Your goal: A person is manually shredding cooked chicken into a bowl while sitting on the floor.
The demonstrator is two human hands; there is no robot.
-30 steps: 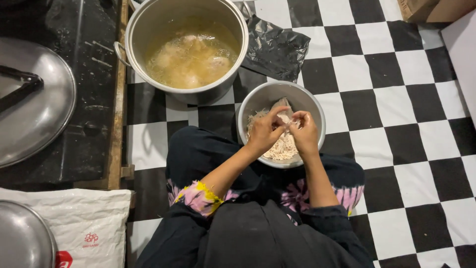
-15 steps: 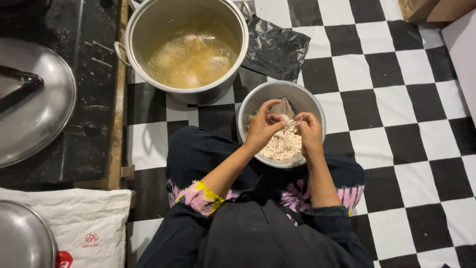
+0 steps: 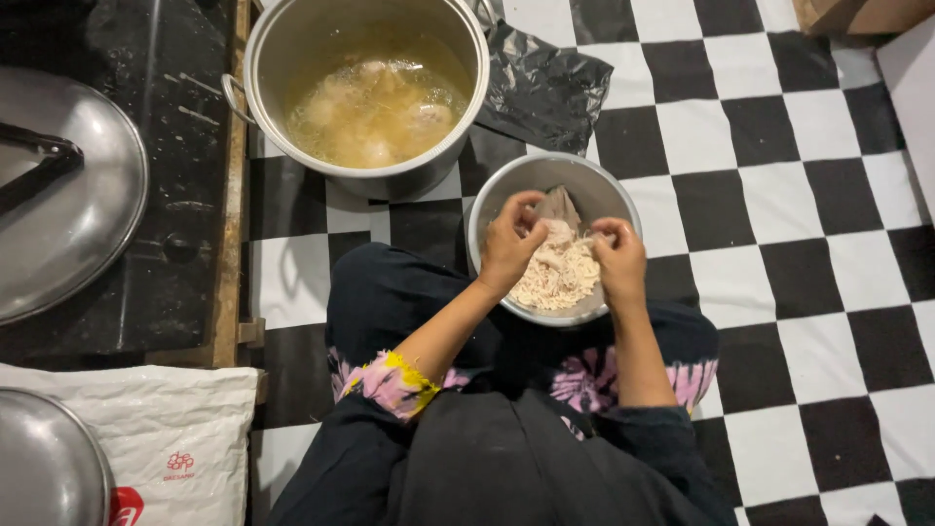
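Meat piece: a pale, greyish chunk of cooked meat (image 3: 557, 209) held over the far half of the metal bowl (image 3: 612, 195), its long axis running from the person towards the big pot, the narrower end pointing away.
Look: whitish, fibrous, partly hidden by fingers.
Shreds: a heap of pale shredded meat (image 3: 557, 278) lies in the bowl just below the chunk.
Left hand (image 3: 511, 244): fingers curled, pinching the chunk's left side.
Right hand (image 3: 618, 258): fingers bent inward, gripping strands at its right side.
Bowl: rests at the person's lap, on a black-and-white chequered floor (image 3: 779, 146).
Big pot (image 3: 365, 93): just beyond the bowl, holding yellowish broth with pale pieces.
Black plastic bag (image 3: 545, 88): beside the pot.
Lid (image 3: 58, 224): far left.
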